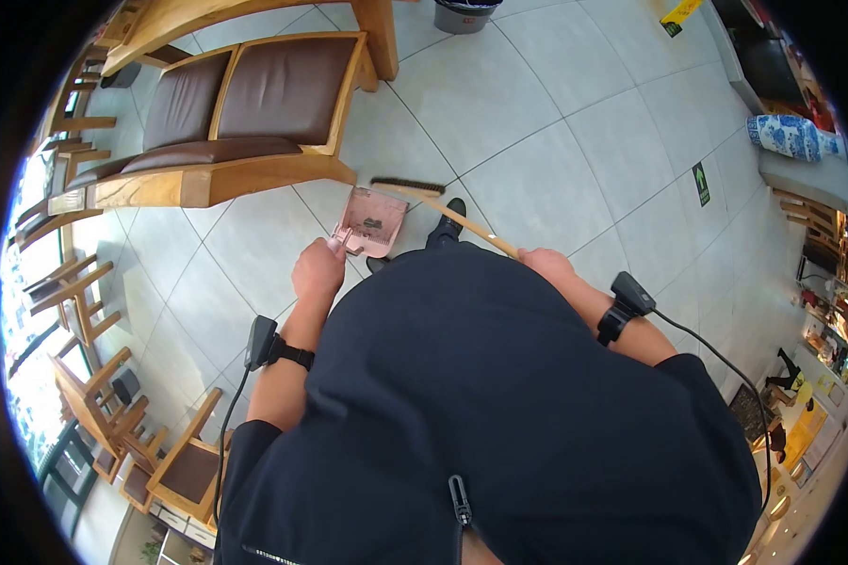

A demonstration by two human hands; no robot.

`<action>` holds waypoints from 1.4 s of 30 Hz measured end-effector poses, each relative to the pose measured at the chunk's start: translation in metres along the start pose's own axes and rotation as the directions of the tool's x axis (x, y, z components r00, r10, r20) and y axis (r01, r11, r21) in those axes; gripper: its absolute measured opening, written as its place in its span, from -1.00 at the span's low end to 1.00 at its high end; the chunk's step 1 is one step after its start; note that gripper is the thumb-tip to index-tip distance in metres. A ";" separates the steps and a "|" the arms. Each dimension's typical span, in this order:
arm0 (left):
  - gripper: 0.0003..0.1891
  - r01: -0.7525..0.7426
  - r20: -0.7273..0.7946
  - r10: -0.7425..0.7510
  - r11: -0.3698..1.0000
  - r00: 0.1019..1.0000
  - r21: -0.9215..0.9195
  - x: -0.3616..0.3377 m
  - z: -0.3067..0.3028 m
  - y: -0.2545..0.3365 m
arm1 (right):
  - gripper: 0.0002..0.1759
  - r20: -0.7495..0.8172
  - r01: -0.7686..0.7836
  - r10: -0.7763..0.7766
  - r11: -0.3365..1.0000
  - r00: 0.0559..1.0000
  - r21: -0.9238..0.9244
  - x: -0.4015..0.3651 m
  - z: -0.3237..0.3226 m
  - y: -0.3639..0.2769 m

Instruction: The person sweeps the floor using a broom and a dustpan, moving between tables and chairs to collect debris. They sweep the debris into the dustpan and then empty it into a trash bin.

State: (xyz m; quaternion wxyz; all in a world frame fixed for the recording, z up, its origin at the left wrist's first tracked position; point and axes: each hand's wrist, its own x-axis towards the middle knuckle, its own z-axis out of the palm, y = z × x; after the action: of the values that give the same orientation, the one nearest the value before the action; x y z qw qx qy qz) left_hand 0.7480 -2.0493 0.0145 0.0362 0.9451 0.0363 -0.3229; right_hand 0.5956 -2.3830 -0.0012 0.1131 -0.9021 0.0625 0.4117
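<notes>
A pink dustpan rests near the floor ahead of me, with some dark debris in its pan. My left hand is closed around its handle. A broom with a light wooden handle slants from my right side toward the dustpan. Its dark bristle head lies just beyond the dustpan's far edge, beside the bench's corner. My right hand is wrapped round the upper part of the broom handle. One of my dark shoes shows beside the broom.
A wooden bench with brown padded seats stands at the upper left, close to the dustpan. Wooden chairs stand at the left. A grey bin is at the top, and a blue-and-white vase is at the right. Grey tiles cover the floor.
</notes>
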 end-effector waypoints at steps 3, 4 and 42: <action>-0.65 -0.009 -0.008 0.009 1.000 1.000 -0.025 -0.002 0.001 -0.004 | -0.78 -0.060 -0.023 0.022 1.000 0.998 -0.015 -0.018 -0.015 0.015; -0.65 -0.013 -0.012 0.013 0.999 1.000 -0.035 -0.004 0.002 -0.006 | -0.79 -0.092 -0.036 0.036 0.999 0.995 -0.002 -0.024 -0.019 0.018; -0.66 0.015 -0.083 -0.027 0.990 0.996 -0.144 -0.024 0.033 -0.057 | -0.75 0.013 0.082 -0.081 0.985 0.997 -0.150 -0.018 0.007 -0.044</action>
State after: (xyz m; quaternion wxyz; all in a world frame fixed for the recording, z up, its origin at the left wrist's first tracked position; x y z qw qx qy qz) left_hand 0.7042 -1.9967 0.0005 0.0988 0.9524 0.0709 -0.2795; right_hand 0.5880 -2.3383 0.0145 0.0619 -0.9084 -0.0061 0.4135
